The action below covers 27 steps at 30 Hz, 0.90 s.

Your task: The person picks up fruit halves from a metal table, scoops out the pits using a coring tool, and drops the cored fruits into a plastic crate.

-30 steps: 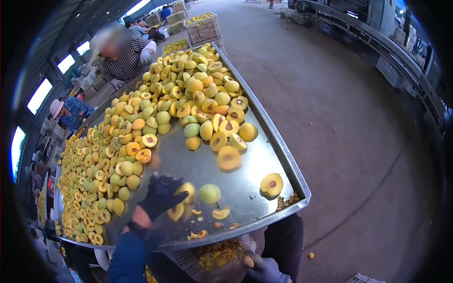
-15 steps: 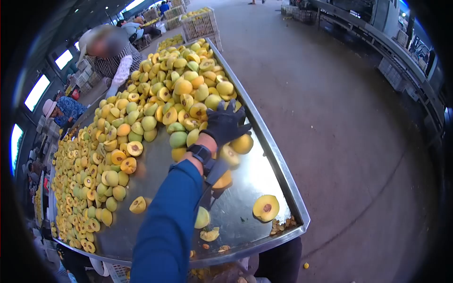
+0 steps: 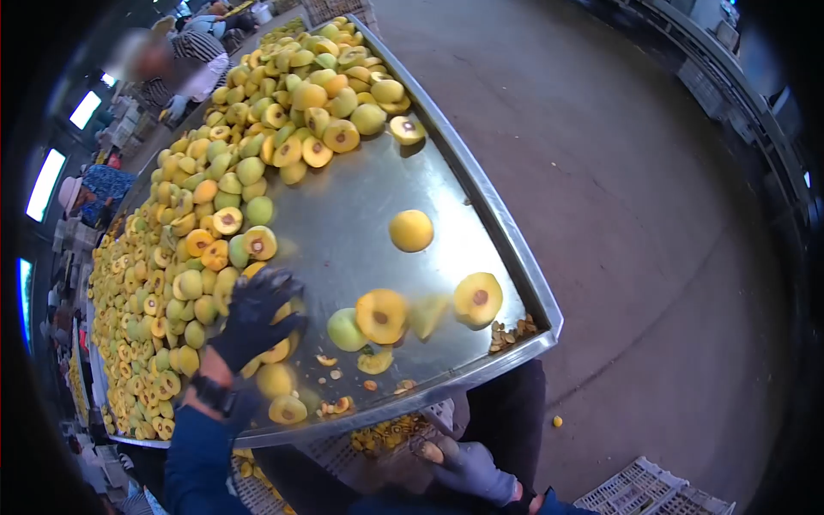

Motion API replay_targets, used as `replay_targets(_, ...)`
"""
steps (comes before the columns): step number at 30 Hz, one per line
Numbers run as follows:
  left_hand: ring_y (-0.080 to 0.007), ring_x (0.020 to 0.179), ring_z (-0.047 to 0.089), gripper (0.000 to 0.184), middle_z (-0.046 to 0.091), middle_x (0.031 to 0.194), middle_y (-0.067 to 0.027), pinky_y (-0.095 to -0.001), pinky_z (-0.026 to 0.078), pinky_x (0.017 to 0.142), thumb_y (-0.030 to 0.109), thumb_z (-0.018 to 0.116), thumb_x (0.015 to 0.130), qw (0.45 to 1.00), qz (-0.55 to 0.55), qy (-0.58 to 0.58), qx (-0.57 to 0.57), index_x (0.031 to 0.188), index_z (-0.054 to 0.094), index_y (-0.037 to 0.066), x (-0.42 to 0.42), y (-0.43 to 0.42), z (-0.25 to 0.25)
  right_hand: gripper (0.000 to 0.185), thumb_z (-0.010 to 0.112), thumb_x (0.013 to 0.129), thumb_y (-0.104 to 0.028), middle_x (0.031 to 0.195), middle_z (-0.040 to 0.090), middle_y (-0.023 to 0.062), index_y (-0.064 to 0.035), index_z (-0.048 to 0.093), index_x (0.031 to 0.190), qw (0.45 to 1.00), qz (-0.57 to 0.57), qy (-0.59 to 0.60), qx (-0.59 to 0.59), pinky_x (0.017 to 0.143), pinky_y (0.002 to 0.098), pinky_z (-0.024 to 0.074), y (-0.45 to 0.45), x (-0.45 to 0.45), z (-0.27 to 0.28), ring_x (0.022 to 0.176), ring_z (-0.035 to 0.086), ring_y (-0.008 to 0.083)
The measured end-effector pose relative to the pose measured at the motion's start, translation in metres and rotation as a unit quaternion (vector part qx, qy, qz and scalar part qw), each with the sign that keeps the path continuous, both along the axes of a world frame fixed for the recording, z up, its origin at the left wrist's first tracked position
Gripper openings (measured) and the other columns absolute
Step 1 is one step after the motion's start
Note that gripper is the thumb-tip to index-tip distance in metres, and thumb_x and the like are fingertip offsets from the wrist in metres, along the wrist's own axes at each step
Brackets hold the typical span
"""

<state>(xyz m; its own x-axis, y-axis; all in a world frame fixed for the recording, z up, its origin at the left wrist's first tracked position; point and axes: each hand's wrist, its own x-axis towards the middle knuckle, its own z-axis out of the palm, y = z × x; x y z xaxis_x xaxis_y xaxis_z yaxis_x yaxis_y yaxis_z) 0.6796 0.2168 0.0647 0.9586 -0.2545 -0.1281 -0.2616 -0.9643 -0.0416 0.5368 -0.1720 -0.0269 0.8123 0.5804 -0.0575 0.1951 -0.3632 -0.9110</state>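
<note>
"Left hand [image 3: 257, 318] has come back from the far heap since the earlier frame, and more halves [image 3: 382, 316] sit near the front rim [image 3: 412, 400]."

"How are the hands?"

"Left is gloved, fingers spread over fruit [image 3: 276, 378] at the heap's [image 3: 163, 283] edge. Right hand [image 3: 472, 472], low beyond the rim, has its fingers curled; I can't tell round what."

"What could go wrong?"

"Too hard a sweep could send loose fruit over the rim, since smooth metal gives little grip. Pulling from the heap's foot might start a slide. Scraps [image 3: 511, 333] in the corner could stick to halves pushed there."

"And the table [image 3: 343, 206]?"

"Shiny, raised at the edges, bare in the middle. Below the rim is a crate [image 3: 330, 459] by scraps; more crates [image 3: 635, 487] stand on the brown floor [image 3: 644, 215]. Another person [image 3: 202, 64] is across the heap, with bright windows [image 3: 45, 184] behind."
</note>
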Motion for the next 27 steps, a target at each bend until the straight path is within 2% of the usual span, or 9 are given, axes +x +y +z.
replay_targets(4, -0.0342, 0.133, 0.040, 0.055, 0.045, 0.144, -0.0127, -0.0508, 0.028, 0.109, 0.033, 0.065, 0.088, 0.981, -0.082, -0.175, -0.007, 0.137, 0.051, 0.013, 0.066, 0.023, -0.014, 0.029, 0.066, 0.089, -0.034, 0.058, 0.056, 0.0139, -0.0103, 0.052, 0.097, 0.999, -0.002, 0.036, 0.004, 0.048, 0.0424, 0.0502, 0.001, 0.005, 0.002, 0.055, 0.064, 0.0329)
replay_targets(8, -0.0344, 0.138, 0.034, 0.061, 0.038, 0.149, -0.0154, -0.0519, 0.028, 0.109, 0.036, 0.064, 0.089, 0.954, -0.133, -0.270, 0.012, 0.143, 0.043, 0.017, 0.213, -0.026, -0.006, 0.028, 0.072, 0.082, -0.024, 0.069, 0.064, 0.0121, -0.0119, 0.059, 0.104, 0.998, -0.014, 0.059, 0.012, 0.051, 0.0388, 0.0535, 0.002, 0.011, 0.007, 0.059, 0.066, 0.0312)
replay_targets(11, -0.0357, 0.138, 0.034, 0.063, 0.038, 0.149, -0.0158, -0.0534, 0.025, 0.111, 0.050, 0.058, 0.090, 0.964, -0.073, -0.253, 0.038, 0.144, 0.043, 0.021, 0.297, -0.059, -0.028, 0.029, 0.071, 0.084, -0.030, 0.070, 0.064, 0.0119, -0.0121, 0.059, 0.103, 0.998, -0.007, 0.055, 0.002, 0.053, 0.0392, 0.0537, 0.004, 0.007, -0.004, 0.061, 0.067, 0.0323)
replay_targets(14, -0.0375, 0.137, 0.035, 0.066, 0.041, 0.148, -0.0148, -0.0579, 0.023, 0.110, 0.062, 0.051, 0.089, 0.966, -0.017, -0.258, 0.021, 0.143, 0.043, 0.025, 0.354, -0.055, -0.062, 0.045, 0.073, 0.079, -0.022, 0.081, 0.066, 0.0176, -0.0088, 0.056, 0.119, 0.995, 0.019, 0.098, 0.029, 0.062, 0.0422, 0.0542, 0.000, 0.017, 0.002, 0.072, 0.066, 0.0364)
replay_targets(16, -0.0333, 0.136, 0.038, 0.059, 0.046, 0.144, -0.0146, -0.0596, 0.026, 0.108, 0.060, 0.050, 0.090, 0.963, -0.005, -0.268, 0.037, 0.141, 0.045, 0.030, 0.344, -0.061, -0.054, 0.043, 0.073, 0.080, -0.022, 0.085, 0.066, 0.0176, -0.0084, 0.056, 0.116, 0.993, 0.029, 0.113, 0.008, 0.065, 0.0414, 0.0548, -0.002, 0.015, 0.006, 0.075, 0.067, 0.0356)
replay_targets(18, -0.0341, 0.126, 0.049, 0.053, 0.050, 0.140, -0.0143, -0.0495, 0.037, 0.105, 0.055, 0.053, 0.088, 0.952, -0.034, -0.303, 0.038, 0.134, 0.054, 0.028, 0.340, -0.049, -0.067, 0.043, 0.074, 0.079, -0.022, 0.087, 0.066, 0.0176, -0.0089, 0.056, 0.116, 0.991, 0.050, 0.121, -0.002, 0.067, 0.0413, 0.0551, -0.003, 0.013, 0.002, 0.076, 0.067, 0.0354)
replay_targets(22, -0.0297, 0.118, 0.055, 0.037, 0.052, 0.138, -0.0088, -0.0472, 0.049, 0.092, 0.041, 0.057, 0.088, 0.955, -0.095, -0.280, -0.029, 0.121, 0.064, 0.025, 0.303, -0.032, -0.063, 0.038, 0.074, 0.079, -0.022, 0.080, 0.065, 0.0186, -0.0094, 0.058, 0.110, 0.995, 0.002, 0.094, 0.014, 0.060, 0.0440, 0.0532, 0.004, 0.021, 0.010, 0.072, 0.066, 0.0378)
replay_targets(24, -0.0307, 0.116, 0.058, 0.038, 0.051, 0.138, -0.0126, -0.0402, 0.051, 0.092, 0.028, 0.067, 0.085, 0.971, -0.060, -0.218, -0.082, 0.122, 0.062, 0.020, 0.267, -0.035, -0.050, 0.037, 0.074, 0.079, -0.022, 0.077, 0.065, 0.0190, -0.0088, 0.059, 0.110, 0.998, -0.008, 0.066, 0.023, 0.058, 0.0446, 0.0524, 0.003, 0.023, 0.019, 0.069, 0.065, 0.0386)
replay_targets(27, -0.0295, 0.112, 0.059, 0.038, 0.053, 0.135, -0.0082, -0.0401, 0.052, 0.088, 0.028, 0.068, 0.084, 0.951, -0.133, -0.263, -0.091, 0.120, 0.063, 0.019, 0.208, -0.006, -0.056, 0.038, 0.074, 0.079, -0.021, 0.075, 0.064, 0.0194, -0.0082, 0.058, 0.111, 0.998, -0.016, 0.063, 0.020, 0.056, 0.0449, 0.0519, 0.002, 0.018, 0.020, 0.067, 0.064, 0.0394)
